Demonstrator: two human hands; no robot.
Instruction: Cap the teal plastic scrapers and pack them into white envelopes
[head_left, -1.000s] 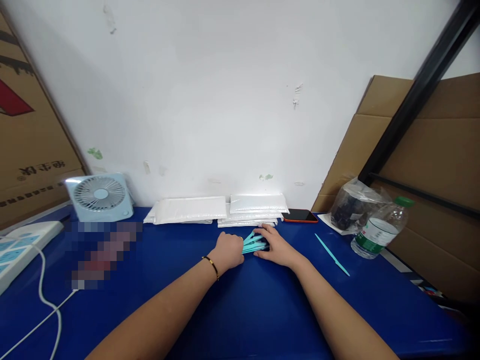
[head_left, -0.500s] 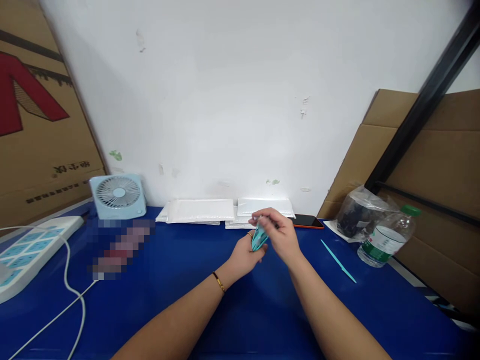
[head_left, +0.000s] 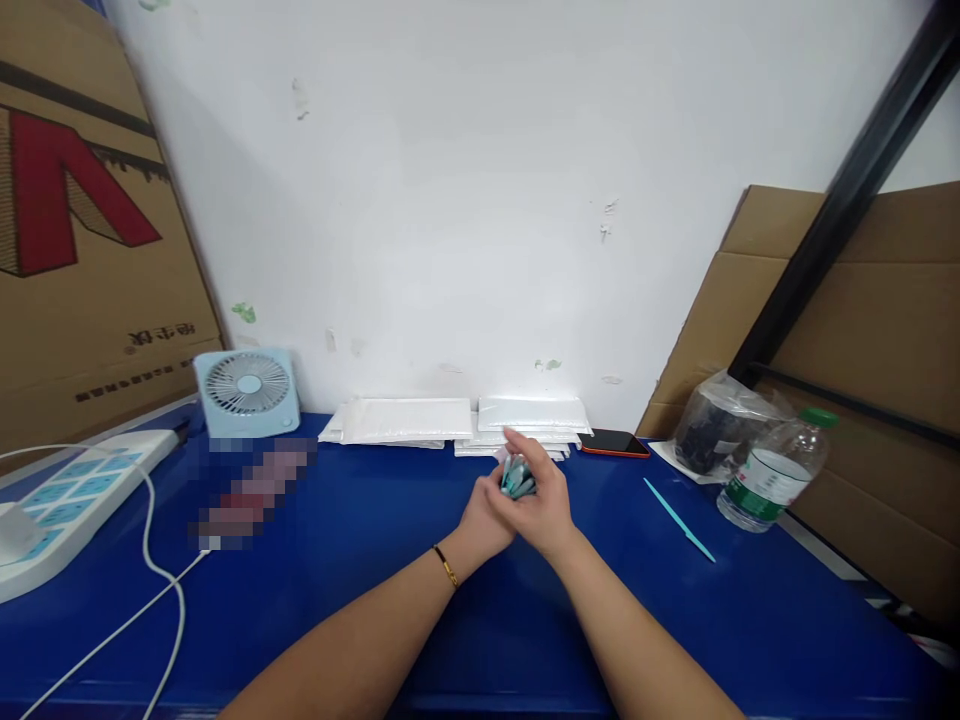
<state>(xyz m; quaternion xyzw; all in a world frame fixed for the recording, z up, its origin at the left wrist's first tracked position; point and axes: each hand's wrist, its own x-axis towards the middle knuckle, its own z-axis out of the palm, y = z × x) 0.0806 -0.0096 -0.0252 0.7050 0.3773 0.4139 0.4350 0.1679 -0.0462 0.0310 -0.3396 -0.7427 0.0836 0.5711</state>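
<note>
A blue surface (head_left: 337,600) against a white wall (head_left: 480,200) carries a power strip (head_left: 67,500), a small fan (head_left: 247,392), white packets (head_left: 405,420) and a water bottle (head_left: 772,470). Above its middle, the left hand (head_left: 486,522) and the right hand (head_left: 547,510) each close their grip on a bundle of teal sticks (head_left: 516,477) held between them

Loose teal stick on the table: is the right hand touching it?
Apart. The head view shows bare blue table between the loose teal stick and the right hand, which grips a teal bundle.

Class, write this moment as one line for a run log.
left hand: grips teal sticks | right hand: wraps them too | loose teal stick: on blue table, right of hands
</note>
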